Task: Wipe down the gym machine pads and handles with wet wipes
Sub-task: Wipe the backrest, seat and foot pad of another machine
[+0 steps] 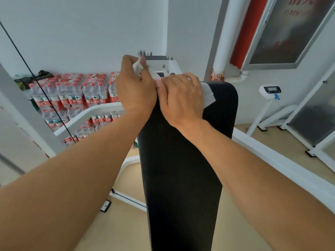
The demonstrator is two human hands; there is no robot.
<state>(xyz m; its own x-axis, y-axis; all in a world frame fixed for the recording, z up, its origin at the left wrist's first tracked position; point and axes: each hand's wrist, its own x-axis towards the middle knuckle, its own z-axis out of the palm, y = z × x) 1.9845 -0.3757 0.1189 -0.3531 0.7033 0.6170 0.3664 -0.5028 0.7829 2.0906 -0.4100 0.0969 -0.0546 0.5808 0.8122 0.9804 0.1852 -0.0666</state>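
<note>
Head view: left hand (pixel 135 86) pinching crumpled white wet wipe (pixel 137 67), right hand (pixel 181 98) pressing flat white wipe (pixel 208 96) onto long black padded backrest (pixel 181 169), probably to spread it for wiping.

Partial "FIRE…" on wall cabinet (pixel 282 33)

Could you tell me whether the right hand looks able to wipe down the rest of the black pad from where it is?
Probably yes: the right hand already presses a wipe on the pad top, and nothing lies on the pad below.
</note>
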